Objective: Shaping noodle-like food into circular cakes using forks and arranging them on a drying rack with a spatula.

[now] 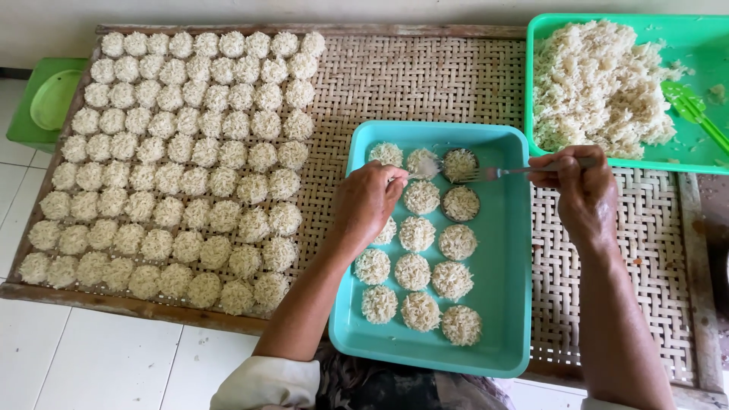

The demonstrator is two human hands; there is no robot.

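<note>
A teal rectangular tray [510,250] lies on a woven bamboo mat and holds several round white rice discs [416,234] in rows. My left hand [366,203] hovers over the tray's upper left, fingertips pinching at a disc [422,163] near the back row. My right hand [583,191] holds a metal fork [507,171] by its handle, its tines pointing left onto a disc sitting in a small dark round mould [460,164] at the tray's back.
Many finished rice discs [182,159] fill the left half of the woven mat [425,80]. A green tray [702,152] at the back right holds a heap of loose cooked rice [600,87] and a green utensil [691,110]. A green bin [45,102] sits at far left.
</note>
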